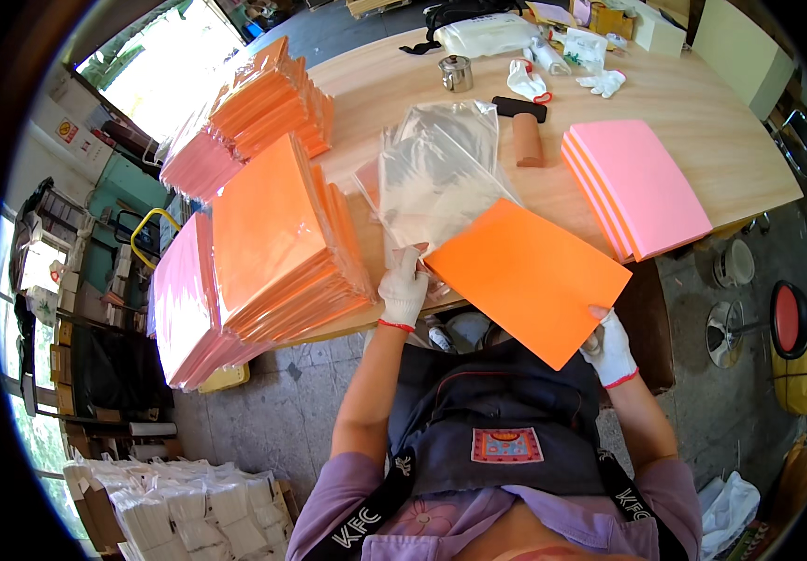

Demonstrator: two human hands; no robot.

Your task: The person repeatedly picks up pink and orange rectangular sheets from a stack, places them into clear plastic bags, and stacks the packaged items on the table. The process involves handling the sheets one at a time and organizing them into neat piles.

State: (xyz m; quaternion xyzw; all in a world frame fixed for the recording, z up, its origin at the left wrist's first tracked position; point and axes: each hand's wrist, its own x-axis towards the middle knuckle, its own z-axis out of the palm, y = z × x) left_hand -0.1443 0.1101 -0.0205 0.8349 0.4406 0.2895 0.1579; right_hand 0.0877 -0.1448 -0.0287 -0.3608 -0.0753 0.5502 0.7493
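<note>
My right hand [609, 348], in a white glove with bare fingertips, grips the near right edge of a flat orange stack of paper [539, 280]. The stack is tilted above the table's front edge. Its far end overlaps a pile of clear plastic bags [436, 168], and a strip there looks covered by film. At the stack's left corner, my left hand [404, 288], gloved the same way, is closed with its fingertips pinching what looks like the edge of a clear bag. The exact grip is partly hidden.
Wrapped orange packs [268, 234] and pink packs [184, 299] are piled at the left. Pink and orange stacks [642, 182] lie at the right. Beyond the bags are a brown cylinder [527, 140], a black case [519, 108], a metal pot [456, 73] and spare gloves [527, 81].
</note>
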